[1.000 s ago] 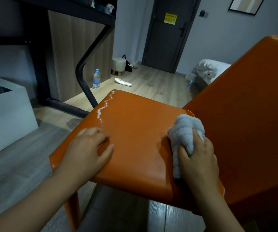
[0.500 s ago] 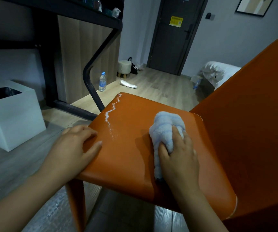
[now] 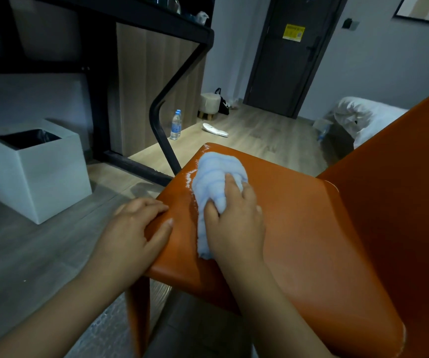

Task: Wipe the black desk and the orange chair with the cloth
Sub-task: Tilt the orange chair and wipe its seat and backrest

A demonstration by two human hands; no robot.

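Note:
The orange chair [image 3: 311,228] fills the lower right, its seat facing me and its backrest rising at the right. My right hand [image 3: 234,218] grips a bunched light-blue cloth [image 3: 213,179] and presses it onto the seat near the far left corner, over a whitish wet streak. My left hand [image 3: 136,228] rests on the seat's left edge, fingers curled over it and thumb on top. The black desk [image 3: 136,14] stands at the upper left, with its bent black leg just beyond the chair.
A white square bin [image 3: 40,171] with a black liner stands on the floor at the left. A water bottle [image 3: 176,124], a white slipper [image 3: 214,129] and a small stool [image 3: 209,104] lie farther back. A bed with white bedding [image 3: 363,117] is behind the backrest.
My right hand has slid the cloth leftward across the seat, from near the backrest to the wet streak at the left edge. My left hand stayed on the seat's edge.

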